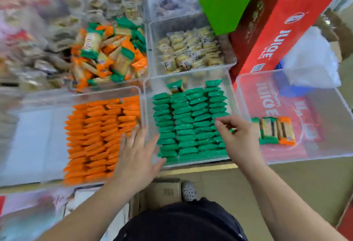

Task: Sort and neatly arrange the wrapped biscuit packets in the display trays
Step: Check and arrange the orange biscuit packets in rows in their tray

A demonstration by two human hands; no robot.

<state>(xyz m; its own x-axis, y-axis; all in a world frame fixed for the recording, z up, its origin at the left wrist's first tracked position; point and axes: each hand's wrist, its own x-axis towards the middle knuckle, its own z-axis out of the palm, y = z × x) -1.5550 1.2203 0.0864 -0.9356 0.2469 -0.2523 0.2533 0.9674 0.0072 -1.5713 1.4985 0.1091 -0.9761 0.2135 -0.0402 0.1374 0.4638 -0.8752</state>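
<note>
Green packets (183,126) line the middle tray (193,162); orange packets (95,139) fill the left tray (34,145) at 9 o'clock (its left half bare). Left hand (136,152) spreads over their shared edge, grip open; right hand (238,139) curls on green rows, grip unclear.

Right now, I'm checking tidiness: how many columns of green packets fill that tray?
4 columns of green packets side by side across the tray; the right hand hides some.

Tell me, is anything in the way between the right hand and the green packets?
Nothing visible is. The right hand hangs over the right-hand column of green packets, fingers curled down onto them inside the open-topped clear tray. No lid or other packet lies between. Whether it pinches one already is unclear.
</note>
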